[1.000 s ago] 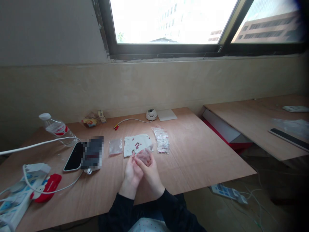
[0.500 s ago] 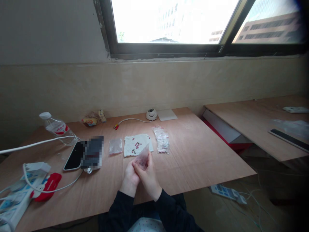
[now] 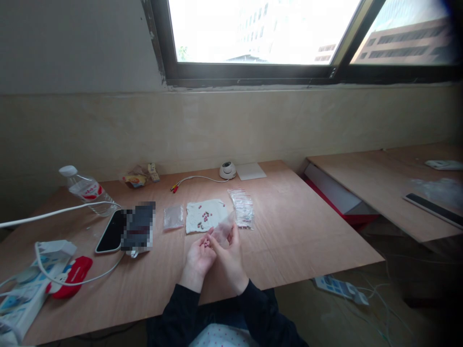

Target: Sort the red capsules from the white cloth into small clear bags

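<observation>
My left hand [image 3: 198,260] is turned palm up and cupped, with a few small pinkish-red beads [image 3: 207,243] lying at its fingers. Beside it, my right hand [image 3: 231,255] pinches a clear plastic bag [image 3: 224,228] that tilts up to the right; what is inside it I cannot make out. Just beyond the hands lies a white cloth [image 3: 193,208] with several more small reddish beads [image 3: 206,216] scattered on it. A flat clear bag [image 3: 173,217] rests to the cloth's left. On its right is an overlapping row of small clear zip bags [image 3: 244,212].
A phone [image 3: 109,232], a bottle [image 3: 88,190] and a power strip [image 3: 25,294] with white cables occupy the left side. At the back stand a white dome camera [image 3: 227,170] with its cable and a white flat square [image 3: 251,171]. The table's right edge drops to the floor.
My hands have drawn apart a little. The right hand has moved right with the plastic bag, and the left hand has opened up, showing beads in it.
</observation>
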Tool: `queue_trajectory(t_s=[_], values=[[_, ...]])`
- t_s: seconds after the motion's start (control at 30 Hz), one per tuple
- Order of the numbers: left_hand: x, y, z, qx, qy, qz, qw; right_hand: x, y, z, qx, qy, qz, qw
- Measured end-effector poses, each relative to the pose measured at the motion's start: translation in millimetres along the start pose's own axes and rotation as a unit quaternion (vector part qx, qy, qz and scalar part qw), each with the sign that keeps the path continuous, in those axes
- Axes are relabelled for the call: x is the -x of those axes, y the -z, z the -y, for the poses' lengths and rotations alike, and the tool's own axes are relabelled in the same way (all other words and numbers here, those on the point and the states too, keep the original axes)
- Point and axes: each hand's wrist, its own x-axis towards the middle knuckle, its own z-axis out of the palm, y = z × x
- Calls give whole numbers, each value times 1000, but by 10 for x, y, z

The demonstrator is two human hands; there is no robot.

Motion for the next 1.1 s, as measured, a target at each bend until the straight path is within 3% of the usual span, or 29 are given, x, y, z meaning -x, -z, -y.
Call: queue_trajectory(t_s=[0.13, 0.37, 1.1], values=[[-73, 51, -20, 51, -24, -48, 997, -54, 38, 50, 4, -12, -21, 1000], [-123, 116, -33, 70, -53, -67, 994, -88, 62, 49, -4, -18, -39, 999], [5, 23, -117, 69, -62, -52, 994, -86, 99, 99, -22, -38, -18, 999]])
